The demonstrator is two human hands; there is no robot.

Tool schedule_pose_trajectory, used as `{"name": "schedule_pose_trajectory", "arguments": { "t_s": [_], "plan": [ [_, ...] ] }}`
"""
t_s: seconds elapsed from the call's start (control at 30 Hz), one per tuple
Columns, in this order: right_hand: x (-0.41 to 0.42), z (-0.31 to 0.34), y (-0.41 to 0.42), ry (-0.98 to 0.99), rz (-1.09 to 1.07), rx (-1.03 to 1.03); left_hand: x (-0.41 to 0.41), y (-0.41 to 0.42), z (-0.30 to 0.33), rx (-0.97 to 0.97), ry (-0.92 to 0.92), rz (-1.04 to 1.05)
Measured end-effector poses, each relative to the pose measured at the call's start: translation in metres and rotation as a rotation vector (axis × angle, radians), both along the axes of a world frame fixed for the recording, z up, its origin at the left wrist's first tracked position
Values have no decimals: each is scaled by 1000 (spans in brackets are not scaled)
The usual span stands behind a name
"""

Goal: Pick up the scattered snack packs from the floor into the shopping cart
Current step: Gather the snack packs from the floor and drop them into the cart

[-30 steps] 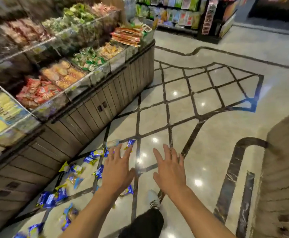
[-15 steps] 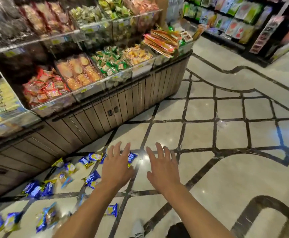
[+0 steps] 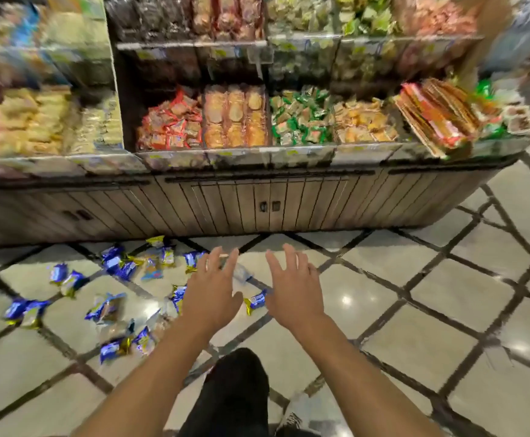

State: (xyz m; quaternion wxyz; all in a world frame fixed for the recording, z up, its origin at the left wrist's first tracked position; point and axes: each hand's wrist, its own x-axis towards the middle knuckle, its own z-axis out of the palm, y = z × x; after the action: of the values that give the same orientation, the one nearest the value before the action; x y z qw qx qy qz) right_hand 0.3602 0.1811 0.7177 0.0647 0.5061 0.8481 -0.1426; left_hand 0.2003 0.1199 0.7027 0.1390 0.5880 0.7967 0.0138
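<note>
View has swung to face the shelf [image 3: 257, 159]; both hands [image 3: 254, 294] spread empty, hiding some snack packs [image 3: 112, 307]

Left shelves [image 3: 37, 99] blurred (contents unreadable); left hand [image 3: 210, 294] hides packs.

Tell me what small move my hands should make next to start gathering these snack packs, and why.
Probably lower the right hand onto the blue pack lying between it and the left hand. Both hands are open and empty above the floor, and that pack seems nearest. No cart is in view.
</note>
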Motion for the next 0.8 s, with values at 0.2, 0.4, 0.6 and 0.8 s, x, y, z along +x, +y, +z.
{"name": "schedule_pose_trajectory", "arguments": {
  "t_s": [0.2, 0.4, 0.6, 0.8],
  "plan": [
    [-51, -16, 69, -29, 308, 20, -21, 32, -13, 11, -39, 311],
    [-120, -35, 127, -138, 569, -12, -55, 58, -46, -38, -133, 582],
    [-170, -30, 180, -150, 748, 2, -87, 88, -49, -62, -170, 778],
    [-215, -31, 221, -92, 877, -35, -109, 114, -49, -11, -193, 1022]
  ]
}}
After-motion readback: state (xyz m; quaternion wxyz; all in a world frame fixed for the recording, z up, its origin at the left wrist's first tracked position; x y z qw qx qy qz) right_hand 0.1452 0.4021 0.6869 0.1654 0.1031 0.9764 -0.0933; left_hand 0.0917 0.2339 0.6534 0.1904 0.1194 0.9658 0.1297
